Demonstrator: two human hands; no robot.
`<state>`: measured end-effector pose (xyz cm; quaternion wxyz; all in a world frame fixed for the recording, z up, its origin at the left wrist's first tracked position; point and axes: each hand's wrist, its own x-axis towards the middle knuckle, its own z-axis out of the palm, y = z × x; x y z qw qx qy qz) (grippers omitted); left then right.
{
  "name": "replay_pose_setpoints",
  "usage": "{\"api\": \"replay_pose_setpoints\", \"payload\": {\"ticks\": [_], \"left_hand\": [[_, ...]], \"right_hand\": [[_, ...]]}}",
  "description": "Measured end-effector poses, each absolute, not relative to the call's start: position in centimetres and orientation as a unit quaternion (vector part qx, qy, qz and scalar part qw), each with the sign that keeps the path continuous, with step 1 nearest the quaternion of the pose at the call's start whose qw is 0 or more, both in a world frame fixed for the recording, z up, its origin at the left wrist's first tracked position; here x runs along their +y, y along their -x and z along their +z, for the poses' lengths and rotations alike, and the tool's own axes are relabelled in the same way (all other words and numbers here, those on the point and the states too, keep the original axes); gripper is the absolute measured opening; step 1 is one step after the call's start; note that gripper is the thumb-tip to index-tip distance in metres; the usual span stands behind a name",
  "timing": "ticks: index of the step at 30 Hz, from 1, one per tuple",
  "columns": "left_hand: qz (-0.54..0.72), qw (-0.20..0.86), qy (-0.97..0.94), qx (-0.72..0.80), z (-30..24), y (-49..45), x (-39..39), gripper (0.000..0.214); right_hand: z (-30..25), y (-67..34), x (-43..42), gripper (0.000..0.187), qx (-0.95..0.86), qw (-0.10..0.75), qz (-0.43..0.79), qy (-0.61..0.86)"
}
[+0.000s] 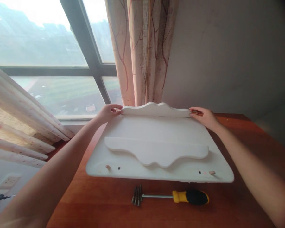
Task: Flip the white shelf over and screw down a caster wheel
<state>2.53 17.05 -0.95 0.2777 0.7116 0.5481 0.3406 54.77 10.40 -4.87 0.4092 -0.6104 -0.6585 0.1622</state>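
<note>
My left hand (111, 112) and my right hand (203, 117) pinch the two ends of a white wavy-edged board (156, 110), which stands upright along the far edge of a larger white panel (154, 126). A second white wavy-edged board (156, 152) lies on the panel nearer to me, its curved edge facing me. Close to the panel's front corners, a wooden dowel (108, 167) sticks up on the left and another dowel (212, 173) on the right, each beside a dark hole. Whether the far board rests fully on the panel, I cannot tell.
On the reddish wooden table (97, 202), a yellow and black screwdriver (191, 197) lies in front of the panel, its tip at several metal bolts (136, 195). A window (49, 41) and curtains (144, 50) are behind. A wall socket (9, 182) is at lower left.
</note>
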Motion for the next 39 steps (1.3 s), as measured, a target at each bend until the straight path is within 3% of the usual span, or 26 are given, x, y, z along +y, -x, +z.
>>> {"api": "replay_pose_setpoints", "payload": {"ticks": [6,16,22,28,39], "left_hand": [[0.339,0.291,-0.713,0.541,-1.2,-3.0,17.4,0.049],[0.383,0.341,-0.662,0.546,-2.1,-3.4,16.5,0.069],[0.418,0.312,-0.661,0.54,-2.6,-3.3,16.5,0.061],[0.507,0.301,-0.642,0.49,-2.4,-4.1,17.3,0.069],[0.435,0.265,-0.702,0.498,-0.8,-2.8,14.3,0.042]], "right_hand": [[-5.1,-54.7,10.5,0.052,-0.648,0.408,0.177,0.618],[-6.2,-54.2,10.3,0.043,-0.651,0.451,0.158,0.59],[-6.5,-54.3,10.4,0.038,-0.653,0.468,0.153,0.576],[-6.1,-54.2,10.4,0.045,-0.621,0.507,0.133,0.583],[-5.1,-54.6,6.5,0.038,-0.656,0.469,0.135,0.576]]}}
